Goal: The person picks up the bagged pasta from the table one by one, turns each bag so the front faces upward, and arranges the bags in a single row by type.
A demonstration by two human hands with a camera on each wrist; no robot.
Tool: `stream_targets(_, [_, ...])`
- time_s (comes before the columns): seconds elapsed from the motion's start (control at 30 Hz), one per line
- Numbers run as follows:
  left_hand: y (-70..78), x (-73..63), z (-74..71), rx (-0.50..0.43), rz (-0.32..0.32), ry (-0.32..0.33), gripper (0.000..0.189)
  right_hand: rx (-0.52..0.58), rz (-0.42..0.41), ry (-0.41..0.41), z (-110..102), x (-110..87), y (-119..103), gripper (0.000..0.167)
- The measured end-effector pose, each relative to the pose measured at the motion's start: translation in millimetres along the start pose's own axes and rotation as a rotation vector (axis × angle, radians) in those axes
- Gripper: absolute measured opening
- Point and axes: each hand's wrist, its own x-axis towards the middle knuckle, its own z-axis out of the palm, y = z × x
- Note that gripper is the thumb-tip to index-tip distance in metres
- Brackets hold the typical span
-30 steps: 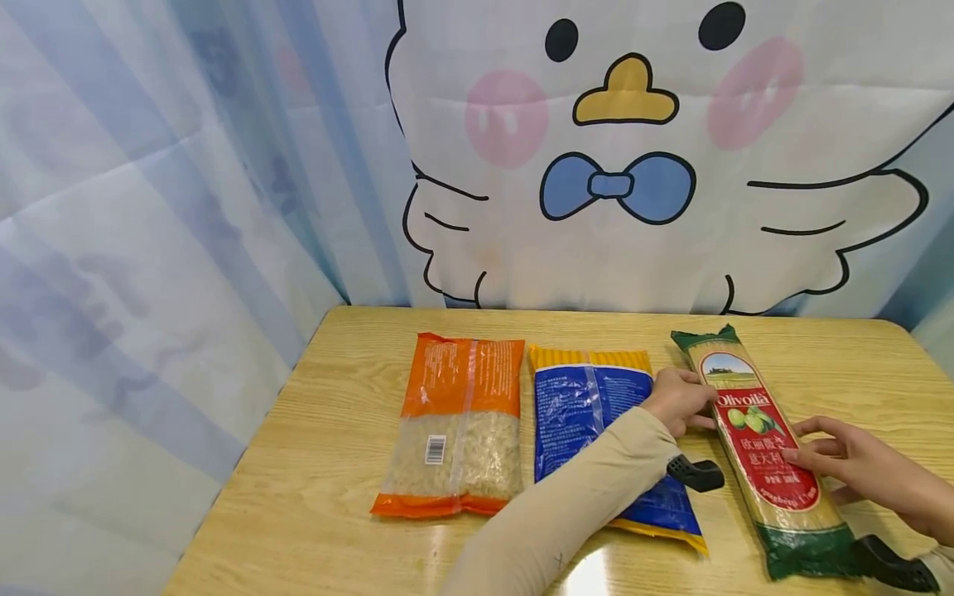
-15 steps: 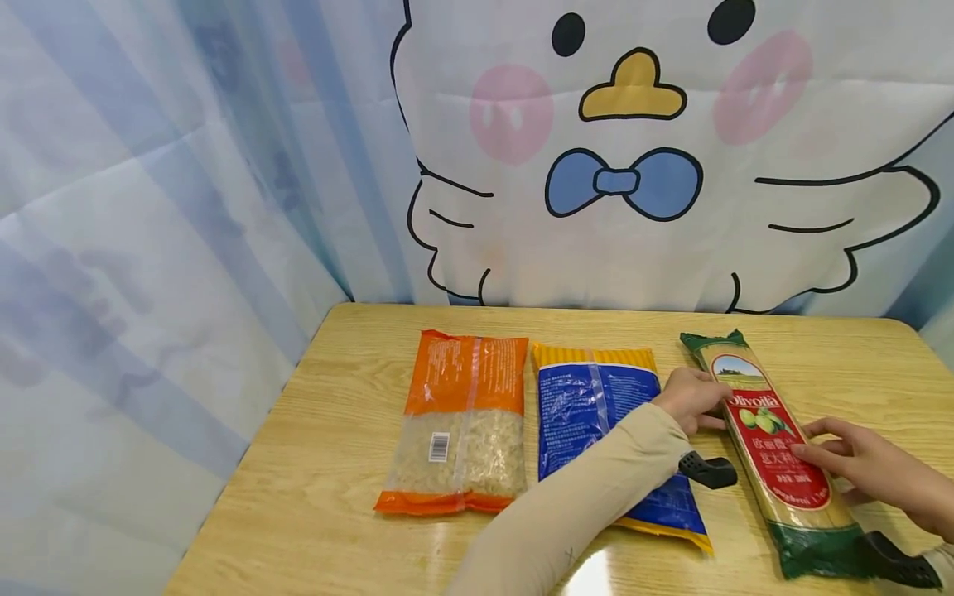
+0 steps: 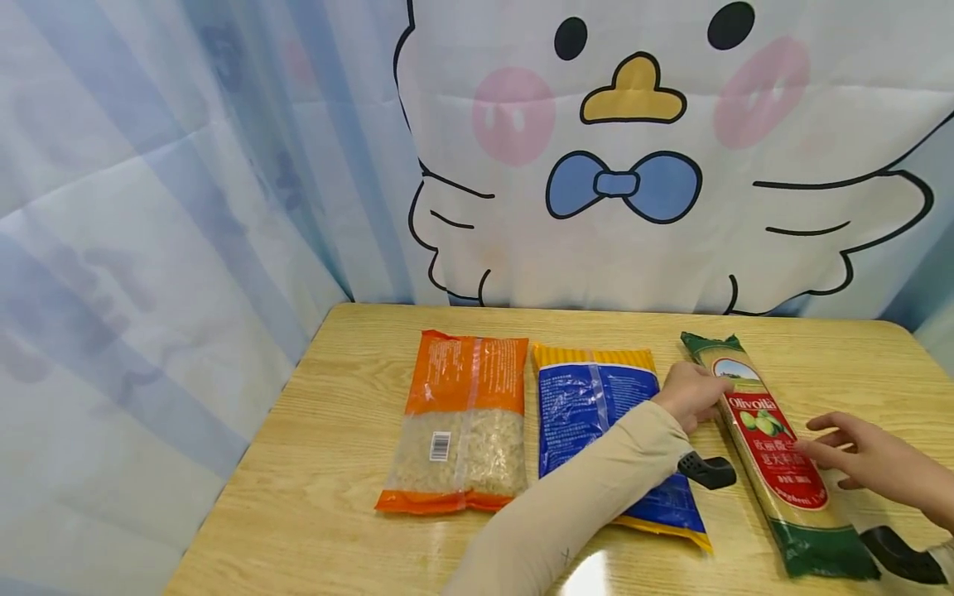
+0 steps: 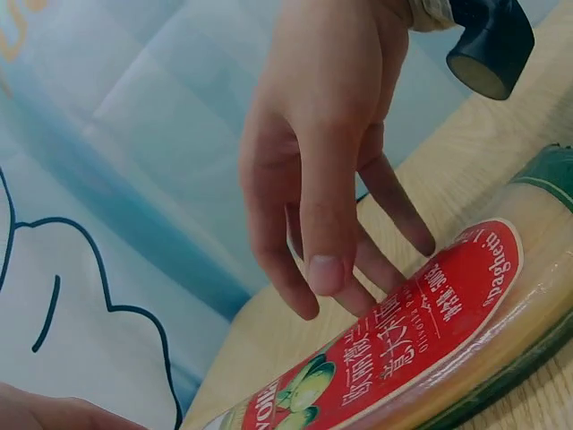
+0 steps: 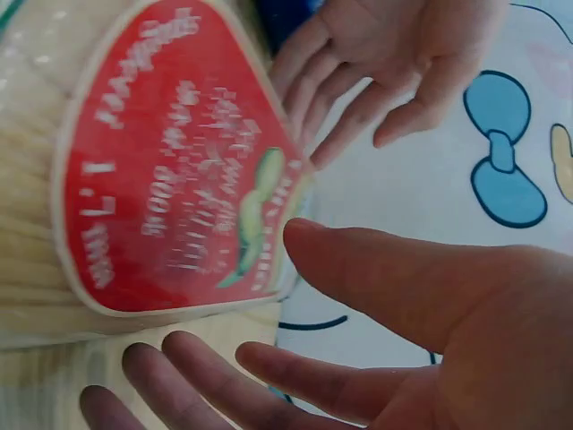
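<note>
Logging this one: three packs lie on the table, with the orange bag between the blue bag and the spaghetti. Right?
Not the middle pack: the head view shows the blue bag between the orange bag and the spaghetti. Three packs on the table is right.

A green-ended plastic spaghetti pack [image 3: 775,459] bars the way between the left hand [image 3: 689,396] and right hand [image 3: 875,459]; left of the orange-and-clear plastic bag [image 3: 458,422], pale wood-grain tabletop [image 3: 316,472] leaves room.

Cartoon-printed curtain [image 3: 477,223] behind wooden table [image 3: 298,463]
</note>
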Motion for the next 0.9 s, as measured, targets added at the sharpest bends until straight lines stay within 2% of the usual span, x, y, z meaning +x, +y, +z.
stream_targets(0.1, [2.1,-0.3,-6.6,-0.008,0.041,-0.004,0.017,-0.015,-0.043,0.048,-2,-0.6,-4,0.072])
stream_targets(0.2, [4.7,-0.8,-14.2,-0.021,0.083,-0.051,0.018,-0.031,-0.074,0.080,-3,-0.9,-9,0.069])
stream_targets(0.43, [9.5,2.3,-35.2,-0.088,0.167,-0.170,0.016,-0.049,-0.107,0.086,-1,0.3,-23,0.064])
stream_targets(0.73, [11.9,9.2,-65.6,-0.094,0.195,-0.240,0.018,-0.089,-0.168,0.153,-2,-1.4,-48,0.058])
stream_targets(0.9, [10.3,13.0,-79.5,-0.094,0.204,-0.231,0.018,-0.110,-0.207,0.173,3,-1.1,-57,0.061])
